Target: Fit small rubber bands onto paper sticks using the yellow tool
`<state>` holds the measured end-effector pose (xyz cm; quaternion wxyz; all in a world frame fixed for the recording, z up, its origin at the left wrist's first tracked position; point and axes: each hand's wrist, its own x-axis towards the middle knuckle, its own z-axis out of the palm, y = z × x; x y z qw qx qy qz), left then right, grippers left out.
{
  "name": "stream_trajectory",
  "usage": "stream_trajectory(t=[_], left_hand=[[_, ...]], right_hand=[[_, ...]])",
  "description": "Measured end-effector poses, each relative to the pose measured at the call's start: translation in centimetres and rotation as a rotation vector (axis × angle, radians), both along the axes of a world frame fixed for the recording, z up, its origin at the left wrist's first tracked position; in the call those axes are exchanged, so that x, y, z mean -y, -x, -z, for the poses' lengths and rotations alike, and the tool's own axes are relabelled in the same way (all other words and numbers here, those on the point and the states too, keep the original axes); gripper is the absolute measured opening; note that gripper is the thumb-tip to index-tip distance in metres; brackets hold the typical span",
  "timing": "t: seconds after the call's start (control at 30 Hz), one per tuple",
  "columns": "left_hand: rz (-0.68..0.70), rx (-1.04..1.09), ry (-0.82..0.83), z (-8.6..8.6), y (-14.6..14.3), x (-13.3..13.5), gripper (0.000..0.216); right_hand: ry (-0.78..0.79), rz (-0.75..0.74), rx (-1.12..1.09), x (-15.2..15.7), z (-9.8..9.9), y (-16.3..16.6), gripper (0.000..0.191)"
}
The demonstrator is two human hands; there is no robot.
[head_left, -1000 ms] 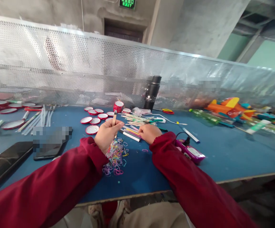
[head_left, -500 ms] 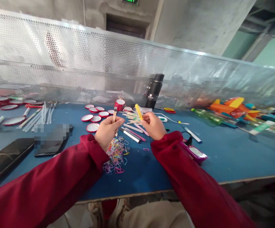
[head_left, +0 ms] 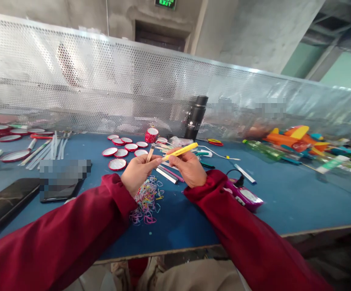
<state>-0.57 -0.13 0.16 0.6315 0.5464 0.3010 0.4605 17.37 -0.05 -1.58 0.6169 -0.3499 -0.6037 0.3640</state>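
Note:
My left hand (head_left: 137,171) is closed around a thin wooden stick (head_left: 150,153) that points up and away. My right hand (head_left: 187,166) pinches a yellow marker (head_left: 180,151), which lies nearly level with its tip toward the left hand. Both hands hover close together above a heap of small coloured rubber bands (head_left: 146,198) on the blue table (head_left: 284,194). More pens and sticks (head_left: 171,173) lie just behind the hands.
Red-rimmed round lids (head_left: 117,151) sit behind the hands, others at far left (head_left: 8,155). A black bottle (head_left: 195,117) stands by the perforated metal screen. A purple device (head_left: 245,196) lies right of my right arm. Dark phones (head_left: 5,204) lie left. Toys and a green bottle (head_left: 263,148) lie right.
My right hand picked the yellow marker off the table, raised it, then turned it level and brought it close to the left hand. The left hand kept hold of the stick.

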Motion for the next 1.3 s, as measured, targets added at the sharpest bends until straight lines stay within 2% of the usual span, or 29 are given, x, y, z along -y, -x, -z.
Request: stream_trajectory(t=[0.23, 0.43, 0.77, 0.87, 0.97, 1.07, 1.17, 1.3], left_hand=[[-0.024, -0.084, -0.101, 0.1, -0.2, -0.1, 0.023], [-0.019, -0.031, -0.212, 0.0, -0.7, 0.0, 0.021], [-0.088, -0.098, -0.282, -0.2, -1.3, 0.2, 0.02], [-0.113, -0.105, -0.288, -0.5, -0.8, 0.1, 0.02], [-0.169, -0.071, -0.258, -0.9, 0.1, -0.1, 0.025], [-0.126, -0.011, -0.217, -1.2, 0.4, -0.2, 0.026], [-0.047, -0.001, -0.175, -1.0, -0.1, 0.0, 0.032], [0.033, -0.002, -0.092, -0.6, -0.4, 0.5, 0.039]], right_hand=[[0.032, -0.095, 0.002, 0.7, -0.5, 0.4, 0.026], [-0.03, -0.061, -0.108, 0.9, -1.0, 0.5, 0.028], [-0.077, 0.076, -0.177, 0.9, -1.3, 2.1, 0.037], [-0.081, 0.125, -0.204, 0.7, -2.6, 0.3, 0.039], [-0.165, 0.229, -0.26, 0.4, -4.8, -3.5, 0.042], [-0.303, 0.305, -0.279, 0.4, -5.7, -5.4, 0.03], [-0.259, 0.233, -0.101, 0.9, -4.3, -3.6, 0.024], [-0.241, 0.066, 0.26, 1.8, -2.2, -0.3, 0.031]])
